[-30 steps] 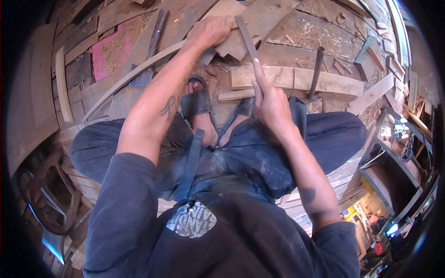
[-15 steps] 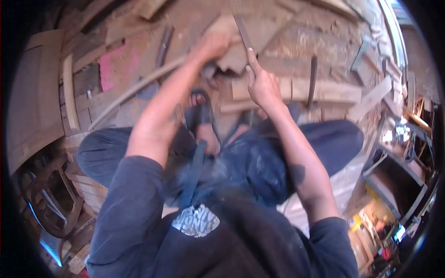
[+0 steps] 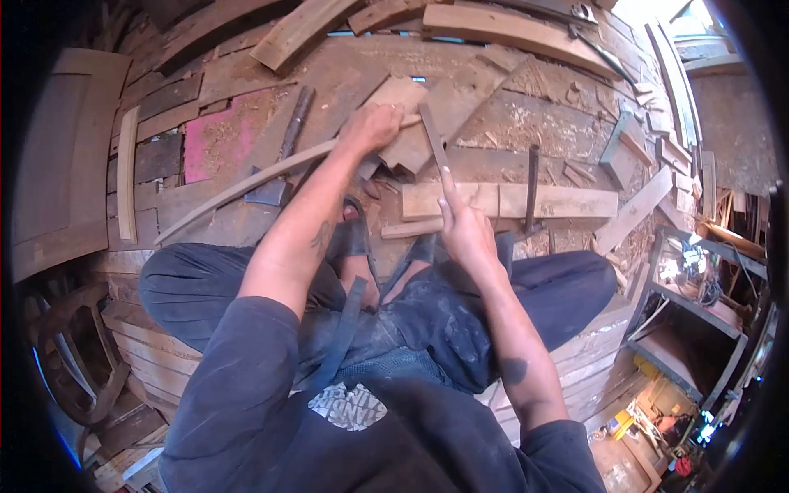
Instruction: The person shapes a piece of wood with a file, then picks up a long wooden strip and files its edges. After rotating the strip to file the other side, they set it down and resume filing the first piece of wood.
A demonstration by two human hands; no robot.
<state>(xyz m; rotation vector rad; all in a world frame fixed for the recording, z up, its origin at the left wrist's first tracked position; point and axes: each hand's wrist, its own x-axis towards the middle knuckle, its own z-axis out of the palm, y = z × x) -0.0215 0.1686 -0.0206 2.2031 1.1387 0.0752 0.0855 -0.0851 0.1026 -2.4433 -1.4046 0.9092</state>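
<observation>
My left hand is closed around a long curved strip of wood, near its far end. It presses the strip over a pale wooden board with a notched near edge. In my right hand is a long flat file-like tool, its index finger stretched along it. The tool's far tip comes right at the strip's end, just right of my left hand. The tool's grip is hidden in the palm.
A dark rod and an axe-like head lie left of my feet. A marked plank and a hammer-like tool lie to the right. Thick beams lie beyond. Wood shavings and offcuts litter the floor.
My right hand has drawn the flat tool back toward my body. The left hand stays on the curved strip. The view has tilted up, showing more beams at the far side.
</observation>
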